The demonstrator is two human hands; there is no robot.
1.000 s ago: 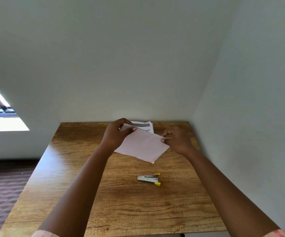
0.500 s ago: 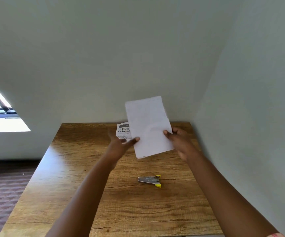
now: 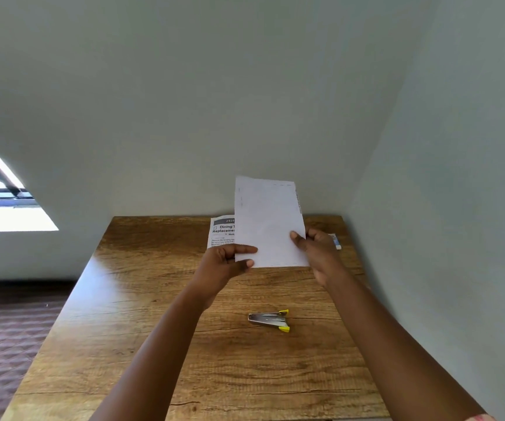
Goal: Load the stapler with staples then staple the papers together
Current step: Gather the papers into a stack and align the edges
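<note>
**Sheets held upright, stapler flat and nearer the body**

Far left: bright window (image 3: 5,208) and dark textured floor (image 3: 5,344), well clear of the work. Wood-grain tabletop (image 3: 142,344), glossy, running out to the pale wall.

Left hand (image 3: 225,265): thumb and fingers pinching the lower left corner of a blank white sheet (image 3: 267,223), thin, matte, standing on end with its long axis vertical, bottom edge just above the table. Behind it to the left, a printed sheet (image 3: 222,230) with bold black headings, only a strip showing; whether the left hand grips it too cannot be told.

Right hand (image 3: 318,253): thumb pressed on the sheet's face, fingers wrapped behind the right edge.

Below both hands, towards the body: small metal stapler (image 3: 269,320), yellow-tipped, lying flat with long axis left to right, untouched, about midway, slightly nearer the right. Probably squaring the papers before reaching back for it.

Small white-and-blue object (image 3: 336,240) beyond the right hand, too small to name.
</note>
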